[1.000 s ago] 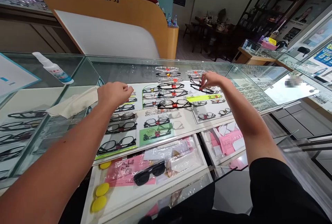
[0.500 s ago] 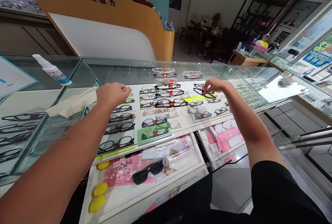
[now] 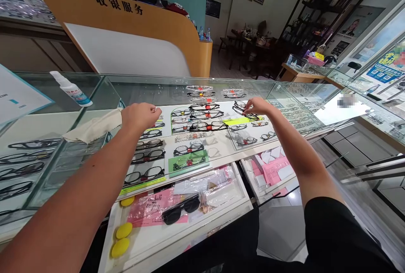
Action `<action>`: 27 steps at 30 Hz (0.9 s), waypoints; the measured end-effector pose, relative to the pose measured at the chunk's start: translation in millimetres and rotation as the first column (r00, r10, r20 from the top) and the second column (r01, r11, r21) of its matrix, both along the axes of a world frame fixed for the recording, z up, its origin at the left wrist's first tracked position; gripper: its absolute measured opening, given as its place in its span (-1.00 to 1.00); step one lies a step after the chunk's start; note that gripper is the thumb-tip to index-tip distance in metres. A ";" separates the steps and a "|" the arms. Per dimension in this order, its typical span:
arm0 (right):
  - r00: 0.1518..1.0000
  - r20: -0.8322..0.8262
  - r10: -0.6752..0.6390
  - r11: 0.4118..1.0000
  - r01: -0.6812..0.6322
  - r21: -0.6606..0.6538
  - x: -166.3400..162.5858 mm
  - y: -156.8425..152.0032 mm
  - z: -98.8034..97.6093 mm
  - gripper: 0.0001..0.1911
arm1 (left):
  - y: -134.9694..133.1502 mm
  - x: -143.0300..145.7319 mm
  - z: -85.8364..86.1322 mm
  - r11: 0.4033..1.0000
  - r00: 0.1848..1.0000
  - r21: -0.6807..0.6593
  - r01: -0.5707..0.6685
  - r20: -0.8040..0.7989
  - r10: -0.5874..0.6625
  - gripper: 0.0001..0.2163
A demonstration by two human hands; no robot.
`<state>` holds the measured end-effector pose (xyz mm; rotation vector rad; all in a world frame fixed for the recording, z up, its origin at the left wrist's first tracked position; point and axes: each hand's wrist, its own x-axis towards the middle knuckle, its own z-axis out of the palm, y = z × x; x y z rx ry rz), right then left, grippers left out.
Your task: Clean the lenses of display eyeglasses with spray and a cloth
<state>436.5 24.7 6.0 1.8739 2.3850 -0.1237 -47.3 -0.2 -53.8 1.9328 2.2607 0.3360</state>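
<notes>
My right hand (image 3: 257,106) is pinched on a pair of dark-framed eyeglasses (image 3: 241,109), held tilted over the display case near a yellow-green strip (image 3: 234,121). My left hand (image 3: 139,117) is closed, its fingers curled above the left part of the case; whatever they hold, if anything, is hidden. By its wrist lies a beige cloth (image 3: 95,129) on the glass. Between the hands, black eyeglasses with red tags (image 3: 209,126) stand in a column inside the case. A green card (image 3: 199,166) bears another pair nearer me.
Below the case, an open drawer (image 3: 148,245) holds sunglasses (image 3: 181,209), pink packets and yellow round items (image 3: 124,231). A white spray bottle (image 3: 72,90) lies on the glass at left. Beyond the case stands an orange-and-white counter (image 3: 126,49).
My right hand has shifted slightly left with the eyeglasses still in its fingers. The left hand stays closed, nearly in place. The view has tilted up a little.
</notes>
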 end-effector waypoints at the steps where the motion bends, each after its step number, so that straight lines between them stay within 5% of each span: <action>1: 1.000 0.003 -0.008 1.000 0.008 -0.002 -0.4 0.2 0.9 -0.74 | 0.4 -0.4 -0.5 1.000 1.000 0.002 0.004 -0.001 -0.004 -0.71; 14: 0.995 0.016 -0.103 0.993 0.103 -0.057 -8.5 3.9 9.9 -0.75 | 3.2 -1.9 -3.8 0.999 1.000 0.043 0.030 0.010 -0.030 -0.71; 22: 0.986 -0.061 -0.152 0.988 0.152 -0.007 -14.1 -21.5 18.6 -0.74 | -4.1 -4.7 2.2 0.993 0.992 0.041 0.108 0.053 -0.110 -0.73; 25: 0.983 -0.165 -0.077 0.997 0.072 -0.034 -9.1 -50.8 37.8 -0.69 | -6.4 -3.7 3.9 0.994 0.994 0.044 0.099 0.051 -0.101 -0.75; 27: 0.919 -0.372 0.127 0.979 -0.177 -0.103 -9.8 -82.2 52.2 -0.62 | -7.4 -2.8 5.0 0.995 0.995 0.039 0.091 0.043 -0.093 -0.75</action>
